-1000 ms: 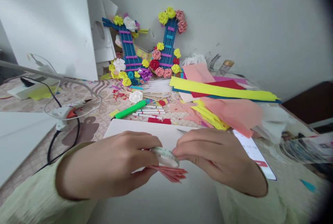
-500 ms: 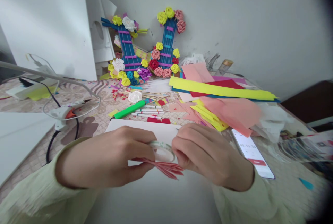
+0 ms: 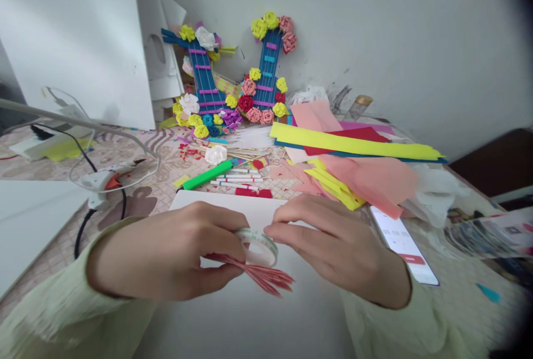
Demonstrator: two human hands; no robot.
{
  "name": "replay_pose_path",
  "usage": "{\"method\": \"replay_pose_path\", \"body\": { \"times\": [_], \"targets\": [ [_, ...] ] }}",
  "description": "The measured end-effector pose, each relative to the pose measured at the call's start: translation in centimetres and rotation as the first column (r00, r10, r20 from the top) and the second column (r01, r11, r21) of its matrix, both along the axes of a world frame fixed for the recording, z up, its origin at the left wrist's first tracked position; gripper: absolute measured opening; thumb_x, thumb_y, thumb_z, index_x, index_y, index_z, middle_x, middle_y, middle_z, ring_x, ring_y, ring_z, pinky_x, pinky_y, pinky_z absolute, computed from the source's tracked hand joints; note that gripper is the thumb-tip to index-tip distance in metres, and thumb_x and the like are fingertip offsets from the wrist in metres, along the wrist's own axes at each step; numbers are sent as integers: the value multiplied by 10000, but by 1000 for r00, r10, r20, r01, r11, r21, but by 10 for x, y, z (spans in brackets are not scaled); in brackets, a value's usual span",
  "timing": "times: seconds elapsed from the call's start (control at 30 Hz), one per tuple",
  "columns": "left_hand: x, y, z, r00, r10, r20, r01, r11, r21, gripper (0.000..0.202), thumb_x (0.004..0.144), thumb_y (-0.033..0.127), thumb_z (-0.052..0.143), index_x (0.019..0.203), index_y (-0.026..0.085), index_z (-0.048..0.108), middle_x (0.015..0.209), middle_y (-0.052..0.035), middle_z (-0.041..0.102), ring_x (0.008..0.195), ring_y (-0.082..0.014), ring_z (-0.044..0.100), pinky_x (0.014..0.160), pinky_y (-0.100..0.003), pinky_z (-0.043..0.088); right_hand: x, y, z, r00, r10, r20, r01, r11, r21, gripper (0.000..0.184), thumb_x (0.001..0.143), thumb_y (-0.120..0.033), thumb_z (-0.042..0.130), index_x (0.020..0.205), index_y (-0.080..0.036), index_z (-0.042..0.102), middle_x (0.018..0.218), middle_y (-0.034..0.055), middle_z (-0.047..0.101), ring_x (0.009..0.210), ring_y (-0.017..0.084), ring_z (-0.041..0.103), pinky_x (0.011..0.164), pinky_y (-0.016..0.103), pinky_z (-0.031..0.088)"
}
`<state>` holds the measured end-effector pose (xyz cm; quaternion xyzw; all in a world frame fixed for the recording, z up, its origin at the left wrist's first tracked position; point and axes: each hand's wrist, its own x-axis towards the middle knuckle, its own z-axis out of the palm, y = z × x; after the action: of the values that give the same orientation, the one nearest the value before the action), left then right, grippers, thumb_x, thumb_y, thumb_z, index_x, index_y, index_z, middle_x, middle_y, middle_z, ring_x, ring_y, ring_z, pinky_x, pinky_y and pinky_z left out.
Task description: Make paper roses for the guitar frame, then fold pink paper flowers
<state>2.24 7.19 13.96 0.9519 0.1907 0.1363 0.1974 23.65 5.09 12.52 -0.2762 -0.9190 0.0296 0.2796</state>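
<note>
Between thumb and fingers, my left hand (image 3: 179, 253) pinches a bundle of pleated pink crepe paper (image 3: 270, 278). Its loose end fans out to the right. The same hand also grips the left side of a roll of tape (image 3: 271, 250), held just above the paper. My right hand (image 3: 337, 250) has its thumb and index fingertip pressed together on the upper right rim of the roll. Its other fingers are curled behind. Below both hands lies a white board (image 3: 250, 320).
A glue gun (image 3: 104, 181) with cords lies at left. Green stick (image 3: 208, 174), markers (image 3: 237, 179) and paper scraps lie beyond the board. Paper-flower guitars (image 3: 266, 70) lean on the wall. Crepe sheets (image 3: 370, 175), a phone (image 3: 403, 245) and a clear plastic container (image 3: 478, 237) are at right.
My right hand has loosened from a tighter curl, its fingertips now at the roll's upper rim. The roll has tilted to show more of its ring, and the paper's fanned end dips slightly.
</note>
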Motion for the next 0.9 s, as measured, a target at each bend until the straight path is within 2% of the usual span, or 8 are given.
{"method": "replay_pose_path", "body": {
  "times": [0.13,0.33,0.53,0.73,0.9],
  "targets": [
    [0,1,0,997,-22,-78,16,996,-89,175,753,73,460,758,174,603,652,-14,528,575,-87,487,516,-185,349,1,-1,0,1000,18,-5,-19,1000,-20,169,856,-100,415,890,-147,574,854,40,569,760,109,501,692,246,422],
    [0,2,0,994,-32,-102,21,994,-104,181,738,46,459,725,167,594,631,-4,503,562,-87,458,507,-204,313,1,-1,4,997,17,72,-14,999,-43,167,860,-103,402,827,-139,561,812,32,553,743,109,484,689,249,424],
    [-1,1,-4,991,-20,-133,9,996,-87,179,723,34,467,706,162,590,636,-7,501,577,-93,458,529,-214,315,-2,0,-3,990,-7,142,-9,994,113,168,837,-100,423,726,-134,544,753,40,533,721,141,463,693,300,408],
    [-1,2,-2,991,-42,-124,30,995,-98,175,736,47,460,701,158,590,616,2,469,552,-83,439,504,-215,295,-2,-1,-7,993,45,110,-65,980,186,134,802,-80,473,697,-128,542,727,36,541,713,142,449,657,294,405],
    [-2,2,1,991,-46,-128,33,994,-101,180,742,57,450,716,156,598,618,-2,477,554,-81,446,498,-210,300,-4,-1,-8,999,43,7,-43,985,169,153,802,-114,461,665,-150,518,696,24,523,672,120,423,625,266,414]
  ]
}}
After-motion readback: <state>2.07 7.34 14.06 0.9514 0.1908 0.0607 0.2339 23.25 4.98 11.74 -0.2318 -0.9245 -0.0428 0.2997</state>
